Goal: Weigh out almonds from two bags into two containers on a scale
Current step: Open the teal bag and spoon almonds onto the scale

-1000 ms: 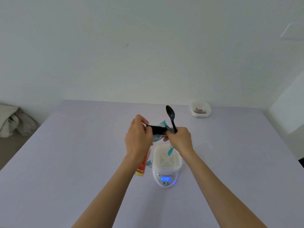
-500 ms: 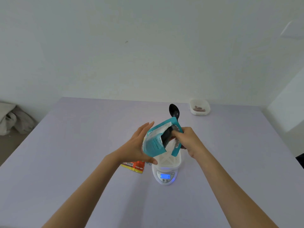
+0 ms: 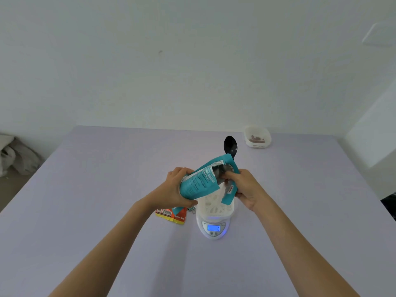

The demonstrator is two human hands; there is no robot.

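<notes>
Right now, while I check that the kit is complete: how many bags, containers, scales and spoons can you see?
Bags: 2, the teal bag and the orange bag
Containers: 2, the near container on the scale and the far container
Scales: 1
Spoons: 1, the black spoon
Total: 6

Gripped in the left hand (image 3: 174,188) at its lower end, pinched at its open mouth by the right hand (image 3: 246,187): a teal bag (image 3: 198,184), tilted above the white container (image 3: 214,204) on the scale (image 3: 203,227) (blue display lit, reading 0). Behind the bag, bowl up, a black spoon (image 3: 230,145). Flat on the lavender table (image 3: 96,189) just left of the scale, an orange bag (image 3: 172,215). Near the far edge, a second container (image 3: 248,136) with brown pieces.
</notes>
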